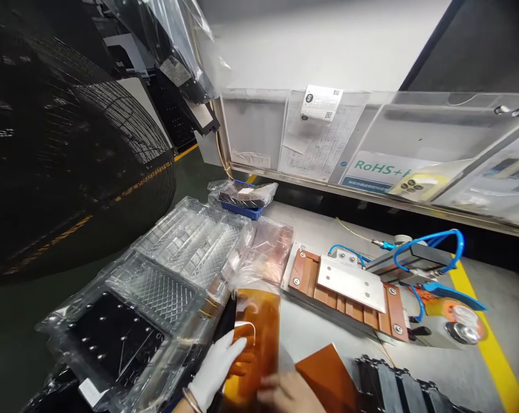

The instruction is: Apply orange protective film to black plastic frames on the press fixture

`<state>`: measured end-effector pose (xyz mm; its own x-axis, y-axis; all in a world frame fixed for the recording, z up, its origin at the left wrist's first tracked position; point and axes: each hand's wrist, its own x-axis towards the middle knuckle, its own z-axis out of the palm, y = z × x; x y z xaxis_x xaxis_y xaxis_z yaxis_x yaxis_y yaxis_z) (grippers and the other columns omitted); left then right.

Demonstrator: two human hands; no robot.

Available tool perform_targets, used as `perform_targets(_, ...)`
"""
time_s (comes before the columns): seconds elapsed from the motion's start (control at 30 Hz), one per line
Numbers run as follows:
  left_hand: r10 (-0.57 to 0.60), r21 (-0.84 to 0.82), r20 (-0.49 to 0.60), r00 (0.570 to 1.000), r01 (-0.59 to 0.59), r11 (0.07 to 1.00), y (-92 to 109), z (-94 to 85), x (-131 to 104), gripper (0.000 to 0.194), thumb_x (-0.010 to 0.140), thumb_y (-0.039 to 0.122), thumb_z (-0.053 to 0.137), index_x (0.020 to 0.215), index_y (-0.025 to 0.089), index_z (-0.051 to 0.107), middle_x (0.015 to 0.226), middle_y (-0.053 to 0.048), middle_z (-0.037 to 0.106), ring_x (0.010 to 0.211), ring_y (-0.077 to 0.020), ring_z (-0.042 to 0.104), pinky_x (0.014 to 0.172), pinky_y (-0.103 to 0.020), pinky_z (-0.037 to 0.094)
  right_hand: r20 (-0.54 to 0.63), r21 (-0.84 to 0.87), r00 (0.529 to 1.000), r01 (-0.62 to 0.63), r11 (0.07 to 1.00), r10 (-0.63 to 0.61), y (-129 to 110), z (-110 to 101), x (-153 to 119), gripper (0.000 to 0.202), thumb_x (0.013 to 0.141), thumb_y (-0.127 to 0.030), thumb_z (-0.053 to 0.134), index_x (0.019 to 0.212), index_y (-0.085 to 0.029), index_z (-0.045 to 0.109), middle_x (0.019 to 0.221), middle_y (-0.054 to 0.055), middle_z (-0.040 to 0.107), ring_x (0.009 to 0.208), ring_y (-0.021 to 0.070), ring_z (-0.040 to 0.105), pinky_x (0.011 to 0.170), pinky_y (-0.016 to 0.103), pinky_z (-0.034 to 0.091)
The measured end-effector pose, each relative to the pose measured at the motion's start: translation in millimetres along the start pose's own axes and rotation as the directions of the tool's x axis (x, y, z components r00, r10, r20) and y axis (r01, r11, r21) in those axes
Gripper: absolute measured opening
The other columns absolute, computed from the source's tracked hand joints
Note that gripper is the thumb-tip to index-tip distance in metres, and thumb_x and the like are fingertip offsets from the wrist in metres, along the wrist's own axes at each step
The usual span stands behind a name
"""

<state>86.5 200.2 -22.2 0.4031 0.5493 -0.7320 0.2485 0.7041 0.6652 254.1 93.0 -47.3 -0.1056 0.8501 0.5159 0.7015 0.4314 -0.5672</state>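
**A:** OK, what's right up front?

**B:** A glossy, see-through amber sheet (259, 315), upright between two hands. The left hand (214, 370), in a white glove, pinches its left edge, thumb in front and fingers tinted orange behind. The right hand (291, 393) is bare and motion-blurred at its lower right, so can't tell if it's pinching or spread.

**A:** And around that?

**B:** One flat orange-brown sheet (328, 373) on the right, next to a ribbed black part (394, 384). On the left, one smooth black panel (117, 335) in clear plastic, then crinkly clear trays (190, 244) with diamond-textured pockets; too much overlap to count those.

**A:** Further out?

**B:** One copper-coloured fixture (347, 292), four big screws at its ends, one silver plate (351, 281) on top. Blue tubes (461, 249) behind. Past those, one blue tray (242, 210) holding a bagged part.

**A:** Surface and room?

**B:** Grey metal tabletop (448, 367), yellow stripe (494, 358), clear document pockets (328, 137) beyond, big wire-caged fan (113, 126) left, dark green floor (190, 172).
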Motion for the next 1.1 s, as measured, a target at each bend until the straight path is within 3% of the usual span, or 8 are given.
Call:
perform_targets(0.07, 0.047, 0.229, 0.009, 0.999, -0.048, 0.972, 5.3, 15.2, -4.5, 0.068, 0.083, 0.053, 0.056, 0.136, 0.011, 0.046, 0.118, -0.015, 0.062, 0.092, -0.0206, 0.065, 0.067, -0.025, 0.054, 0.133, -0.034, 0.961, -0.238, 0.971, 0.240, 3.2, -22.3, 14.4, 0.033, 0.094, -0.037, 0.051, 0.124, -0.024, 0.054, 0.118, 0.003, 0.063, 0.106, 0.0117, 0.060, 0.089, 0.021, 0.048)
perform_targets(0.17, 0.176, 0.437, 0.107, 0.979, -0.205, 0.876, 6.5, 36.2, -7.2, 0.055, 0.089, 0.042, 0.044, 0.135, 0.012, 0.049, 0.125, -0.015, 0.059, 0.098, -0.0199, 0.065, 0.077, -0.027, 0.056, 0.001, -0.113, 0.895, -0.444, 0.889, 0.447, 8.5, -49.8, 37.8, 0.041, 0.092, -0.032, 0.053, 0.133, -0.027, 0.047, 0.125, 0.007, 0.057, 0.114, 0.0165, 0.056, 0.094, 0.029, 0.051)
perform_targets(0.33, 0.433, 0.630, 0.358, 0.827, -0.556, 0.542, 8.3, 56.8, -6.1, 0.040, 0.093, 0.031, 0.040, 0.126, 0.020, 0.059, 0.125, -0.009, 0.060, 0.115, -0.0169, 0.058, 0.103, -0.027, 0.043, -0.153, -0.222, 0.902, -0.430, 0.875, 0.404, 5.9, -79.0, 44.8, 0.035, 0.088, -0.028, 0.059, 0.123, -0.027, 0.056, 0.111, 0.009, 0.062, 0.097, 0.0201, 0.062, 0.078, 0.036, 0.057)
perform_targets(0.57, 0.477, 0.686, 0.582, 0.659, -0.713, 0.148, 11.4, 73.7, -3.3, 0.024, 0.089, 0.022, 0.041, 0.092, 0.020, 0.065, 0.088, -0.005, 0.069, 0.084, -0.0151, 0.068, 0.087, -0.020, 0.051, -0.110, -0.176, 0.951, -0.304, 0.936, 0.288, -11.9, -108.8, 22.3, 0.030, 0.084, -0.020, 0.060, 0.114, -0.020, 0.057, 0.107, 0.003, 0.069, 0.094, 0.0150, 0.066, 0.080, 0.027, 0.054)
perform_targets(0.7, 0.466, 0.711, 0.538, 0.702, -0.675, 0.196, 10.4, 88.5, -5.2, 0.020, 0.087, 0.024, 0.046, 0.093, 0.021, 0.065, 0.087, -0.003, 0.070, 0.079, -0.0152, 0.068, 0.078, -0.018, 0.052, -0.144, 0.063, 0.895, -0.417, 0.907, 0.422, -12.1, -107.4, 4.9, 0.020, 0.084, -0.010, 0.053, 0.101, -0.019, 0.059, 0.095, 0.002, 0.070, 0.086, 0.0119, 0.067, 0.077, 0.021, 0.052)
perform_targets(0.83, 0.323, 0.711, 0.467, 0.823, -0.567, 0.416, 17.7, 103.0, -12.0, 0.026, 0.089, 0.033, 0.048, 0.107, 0.023, 0.063, 0.097, -0.002, 0.069, 0.088, -0.0144, 0.066, 0.077, -0.018, 0.051, 0.020, 0.495, 0.598, -0.702, 0.511, 0.801, -13.9, -114.8, -5.5, 0.019, 0.090, -0.032, 0.053, 0.091, -0.015, 0.061, 0.087, 0.006, 0.068, 0.081, 0.0140, 0.066, 0.073, 0.021, 0.052)
perform_targets(0.9, 0.257, 0.709, 0.451, 0.855, -0.518, 0.478, 24.1, 109.0, -16.5, 0.026, 0.088, 0.033, 0.048, 0.105, 0.022, 0.064, 0.092, -0.001, 0.069, 0.085, -0.0150, 0.065, 0.075, -0.019, 0.050, 0.146, 0.586, 0.509, -0.735, 0.340, 0.848, -16.0, -124.1, -6.1, 0.028, 0.089, -0.042, 0.056, 0.093, -0.015, 0.061, 0.092, 0.009, 0.068, 0.088, 0.0170, 0.066, 0.080, 0.025, 0.052)
perform_targets(1.1, 0.242, 0.677, 0.440, 0.865, -0.496, 0.544, 37.1, 118.5, -26.6, 0.016, 0.082, 0.023, 0.053, 0.090, 0.022, 0.066, 0.093, 0.002, 0.068, 0.086, -0.0132, 0.063, 0.079, -0.020, 0.045, 0.273, 0.689, 0.489, -0.700, 0.187, 0.828, -14.5, -139.0, -10.7, 0.030, 0.088, -0.046, 0.057, 0.098, -0.018, 0.058, 0.101, 0.008, 0.065, 0.096, 0.0168, 0.062, 0.088, 0.028, 0.047)
